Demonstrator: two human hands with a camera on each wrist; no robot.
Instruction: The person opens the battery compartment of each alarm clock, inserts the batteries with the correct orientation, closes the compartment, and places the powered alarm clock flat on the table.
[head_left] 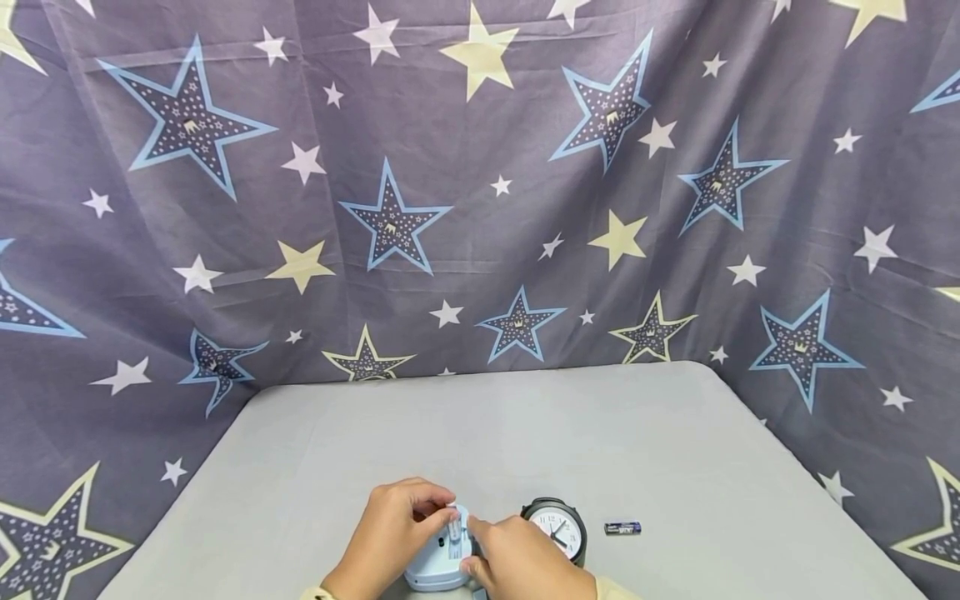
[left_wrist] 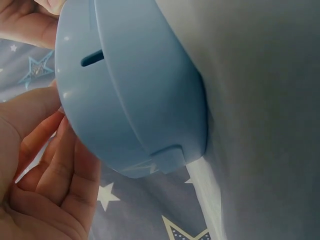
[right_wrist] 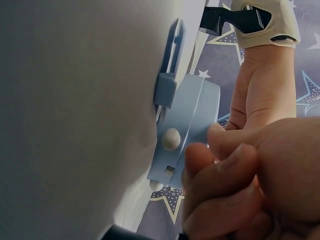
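Observation:
A light blue clock (head_left: 438, 575) lies back side up on the table, its face hidden. A long slot (head_left: 455, 546) for a battery is uncovered on its back, next to a small black knob (head_left: 442, 542). My left hand (head_left: 397, 529) bends over the upper left of the clock, thumb and fingertips at the slot's upper end. From the right, my right hand (head_left: 521, 554) grips the clock's side, the index finger near the slot and the thumb lower on the edge. In the left wrist view the blue casing (left_wrist: 145, 85) hides what the left fingertips touch.
A black alarm clock (head_left: 555, 529) with a white dial stands just beyond my right hand. Further right lies a dark blue battery (head_left: 622, 528). A small light blue cover (right_wrist: 169, 75) rests on the table (head_left: 480, 433) beside the blue clock. Behind hangs a star-patterned cloth (head_left: 450, 125).

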